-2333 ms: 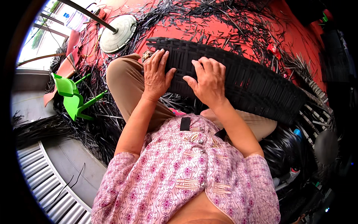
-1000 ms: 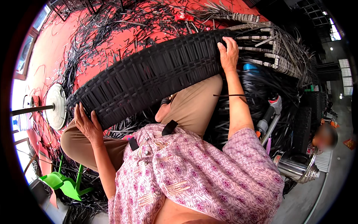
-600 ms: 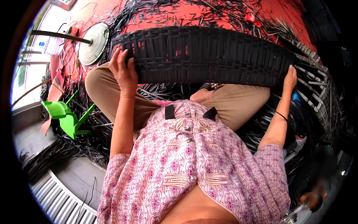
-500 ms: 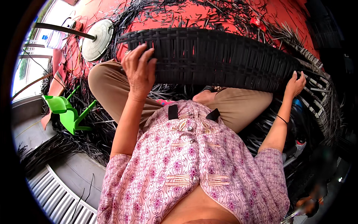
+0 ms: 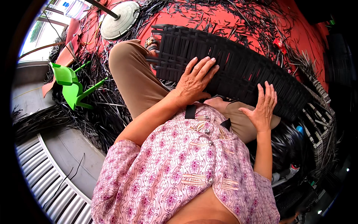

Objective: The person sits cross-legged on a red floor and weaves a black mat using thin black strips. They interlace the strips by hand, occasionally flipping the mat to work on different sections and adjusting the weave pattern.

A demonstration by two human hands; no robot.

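Loosely, left fingers [image 5: 202,70] on black woven panel [image 5: 238,72], right hand [image 5: 262,111] at edge

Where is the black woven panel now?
In the head view, the panel slants from upper centre down rightward, beside the left knee, the left hand over its left half, the right hand by its near edge.

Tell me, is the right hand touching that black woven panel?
Cannot tell. In the head view, the right hand overlaps the black woven panel with spread fingers, but neither contact nor a gap shows plainly.
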